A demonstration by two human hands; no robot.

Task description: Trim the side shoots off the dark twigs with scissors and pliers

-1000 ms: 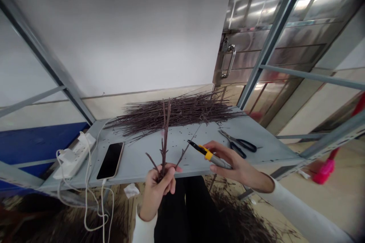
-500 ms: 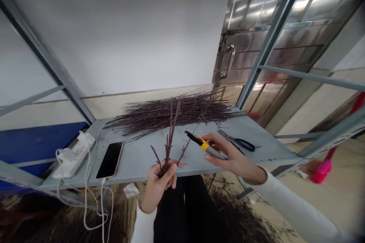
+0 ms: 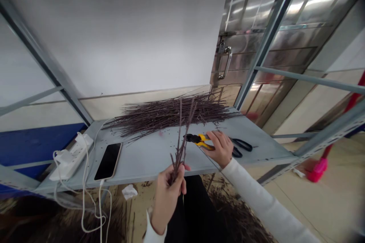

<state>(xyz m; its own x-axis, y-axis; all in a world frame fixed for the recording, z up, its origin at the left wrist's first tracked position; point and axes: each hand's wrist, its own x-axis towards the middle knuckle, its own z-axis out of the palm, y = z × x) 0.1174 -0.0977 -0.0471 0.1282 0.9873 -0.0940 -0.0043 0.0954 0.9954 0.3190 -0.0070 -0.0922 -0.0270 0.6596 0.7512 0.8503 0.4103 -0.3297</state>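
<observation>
As left hand (image 3: 168, 201) grips twigs (image 3: 180, 155), right hand (image 3: 219, 149) cutters (image 3: 198, 140).

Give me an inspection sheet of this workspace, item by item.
Surface: grey metal shelf, dotted with small dark bits.
Job's things: branched dark twig, yellow-handled cutters, large twig pile on the shelf.
Clutter: black-handled scissors, smartphone, white tissue on the floor.
Grips: left hand holds the twig; right hand holds the cutters.
Cables: white cords hang over the shelf edge from a power strip; one runs to the smartphone.
Surroundings: stainless steel door, more twigs on the floor, pink object.
</observation>
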